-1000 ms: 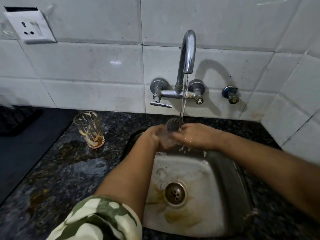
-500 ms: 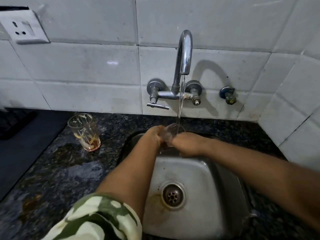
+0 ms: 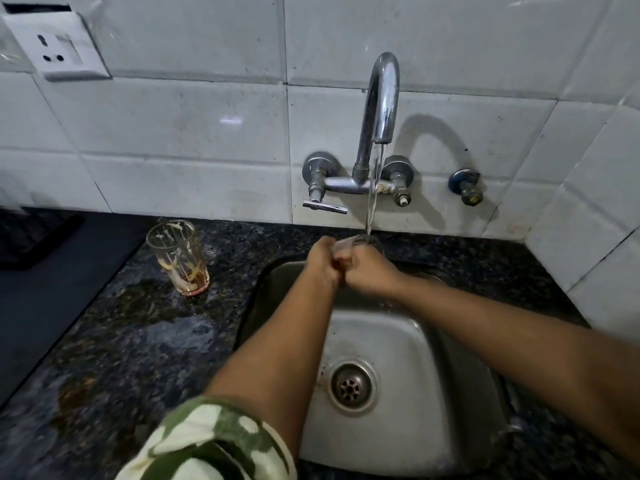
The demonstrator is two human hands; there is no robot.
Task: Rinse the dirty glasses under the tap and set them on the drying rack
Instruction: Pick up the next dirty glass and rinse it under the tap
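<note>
A clear glass (image 3: 360, 242) is held upright under the running chrome tap (image 3: 380, 105), over the back of the steel sink (image 3: 408, 344). Water falls into its mouth. My left hand (image 3: 322, 261) grips its left side and my right hand (image 3: 369, 271) grips its right side; the fingers hide most of the glass. A second glass (image 3: 178, 258), smeared with brown and yellow residue, stands upright on the dark granite counter (image 3: 138, 341) left of the sink.
A dark mat (image 3: 45, 292) covers the counter at far left. A wall socket (image 3: 55, 46) sits at the upper left. White tiles close in behind and on the right. A spare valve (image 3: 465, 187) sticks out right of the tap. The counter is wet.
The glass has turned from tilted towards me to upright under the stream, and both hands have closed in together round it. The view has shifted slightly.
</note>
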